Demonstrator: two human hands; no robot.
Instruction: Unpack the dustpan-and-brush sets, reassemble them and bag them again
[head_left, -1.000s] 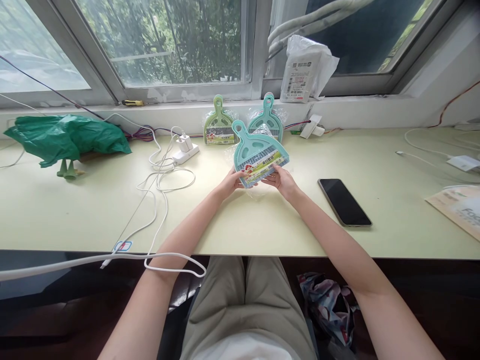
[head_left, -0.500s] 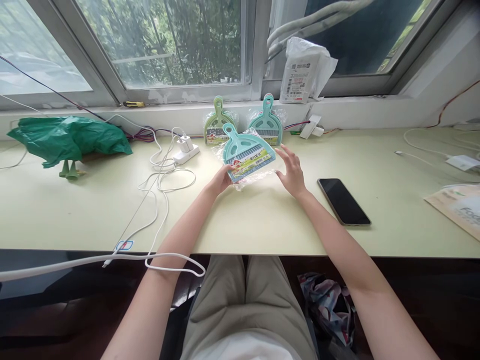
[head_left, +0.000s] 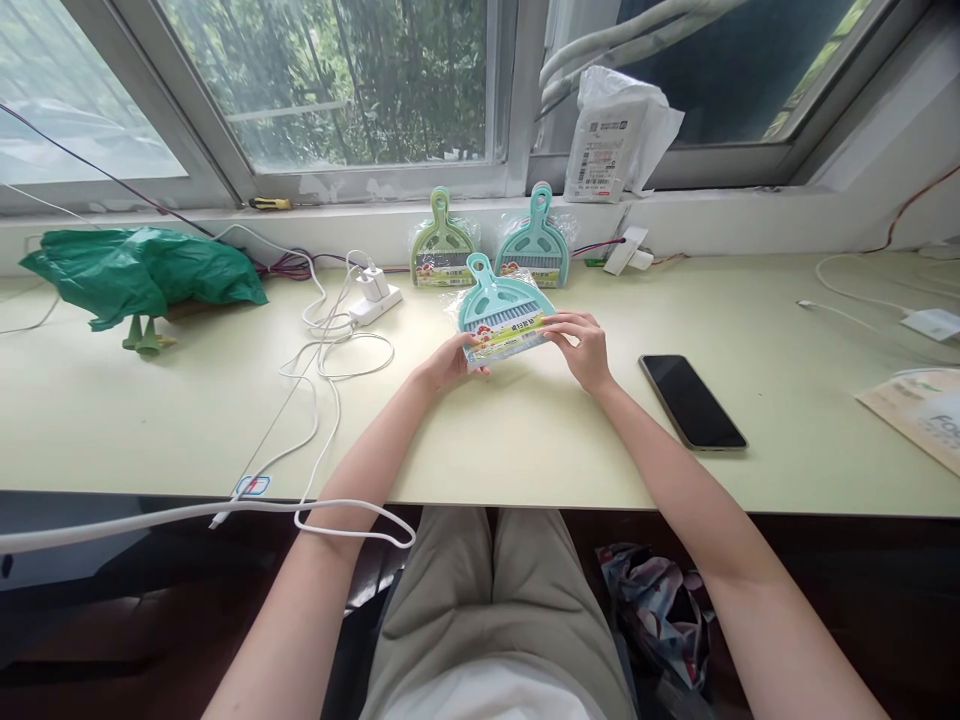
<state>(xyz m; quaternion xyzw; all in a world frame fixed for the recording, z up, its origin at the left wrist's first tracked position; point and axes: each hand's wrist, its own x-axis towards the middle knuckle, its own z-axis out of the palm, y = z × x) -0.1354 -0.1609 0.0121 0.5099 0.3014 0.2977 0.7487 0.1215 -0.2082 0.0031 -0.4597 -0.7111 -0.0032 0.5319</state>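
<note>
A light-blue mini dustpan set (head_left: 501, 310) in clear plastic wrap is held low over the pale desk (head_left: 525, 440), handle pointing away from me. My left hand (head_left: 448, 362) grips its left lower corner. My right hand (head_left: 583, 345) pinches its right edge with curled fingers. Behind it, two more wrapped sets lean against the wall under the sill: a green dustpan set (head_left: 442, 245) on the left and a teal dustpan set (head_left: 534, 243) on the right.
A black phone (head_left: 691, 400) lies right of my right hand. White charger and cables (head_left: 330, 340) sprawl to the left, with a green plastic bag (head_left: 142, 272) beyond. A white parcel (head_left: 613, 140) sits on the sill. A paper packet (head_left: 919, 415) lies at far right.
The light-blue set was tilted up in both hands, then held by the left alone. Now it is lowered toward the desk and my right hand has gripped its right edge again.
</note>
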